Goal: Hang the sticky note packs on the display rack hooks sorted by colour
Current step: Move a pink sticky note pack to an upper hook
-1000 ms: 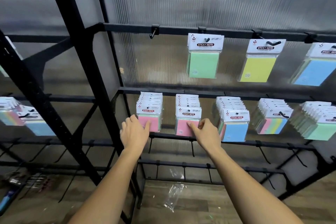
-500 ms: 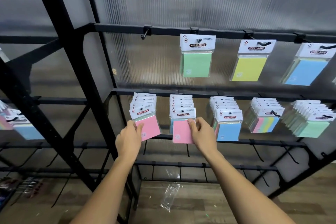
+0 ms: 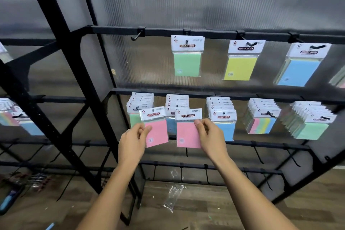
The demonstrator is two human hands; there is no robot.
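My left hand (image 3: 132, 142) pinches a pink sticky note pack (image 3: 156, 130) by its left edge, tilted, in front of the leftmost middle-row stack (image 3: 139, 104). My right hand (image 3: 209, 136) pinches a second pink pack (image 3: 186, 130) by its right edge, in front of the second stack (image 3: 177, 102). Both packs are off their hooks. On the top bar hang a green pack (image 3: 187, 58), a yellow pack (image 3: 240, 61) and a blue pack (image 3: 300, 67). A bare hook (image 3: 136, 36) sticks out at the top bar's left end.
More stacks hang on the middle bar: blue-fronted (image 3: 223, 117), multicolour (image 3: 261, 117), green-fronted (image 3: 311, 121). Bare hooks line the lower bars (image 3: 257, 153). A thick black diagonal frame post (image 3: 61, 73) crosses on the left. An empty clear wrapper (image 3: 172, 198) lies on the wood floor.
Both hands have pulled the front pink packs off the two leftmost middle-row hooks and drawn them toward me. Green and blue packs now show at the fronts of those stacks.
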